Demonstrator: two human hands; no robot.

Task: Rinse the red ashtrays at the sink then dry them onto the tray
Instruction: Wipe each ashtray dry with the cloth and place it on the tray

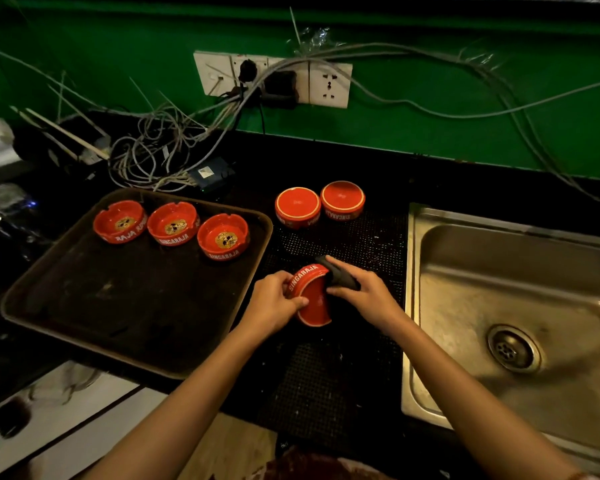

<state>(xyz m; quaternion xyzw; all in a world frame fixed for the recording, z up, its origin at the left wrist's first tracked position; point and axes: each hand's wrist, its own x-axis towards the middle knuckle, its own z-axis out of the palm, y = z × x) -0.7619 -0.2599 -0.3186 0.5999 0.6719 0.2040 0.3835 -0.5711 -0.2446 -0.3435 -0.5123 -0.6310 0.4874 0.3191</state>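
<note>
While one ashtray is being wiped, the job looks a little past halfway.

Table (326, 161): black, set against a green wall.

Sink (417, 306): steel, at 3 o'clock of the frame. No ashtray shows in the part of the basin in view, so rinsing is judged finished.

Tray (118, 323): dark, at 9 o'clock. Three upright ashtrays (119, 221) (173, 224) (223, 237) stand in a row along its far edge. These are judged dried and done.

Mat (326, 375): black mesh, between tray and sink.

Two upturned ashtrays (297, 206) (342, 199): on the mat at 12 o'clock from the hands, side by side. Whether they touch cannot be told. They are judged rinsed and waiting for the cloth.

Held ashtray (314, 301): on edge above the mat, near frame centre, with its base facing the camera.

Left hand (274, 303): grips the rim from 9 o'clock, thumb laid across the base.

Right hand (364, 296): at 3 o'clock of the held ashtray, fingers curled round a dark cloth (340, 277) pushed against its bowl side.

Left to do: finish this wipe, set it on the tray, then dry the two upturned ones.
</note>
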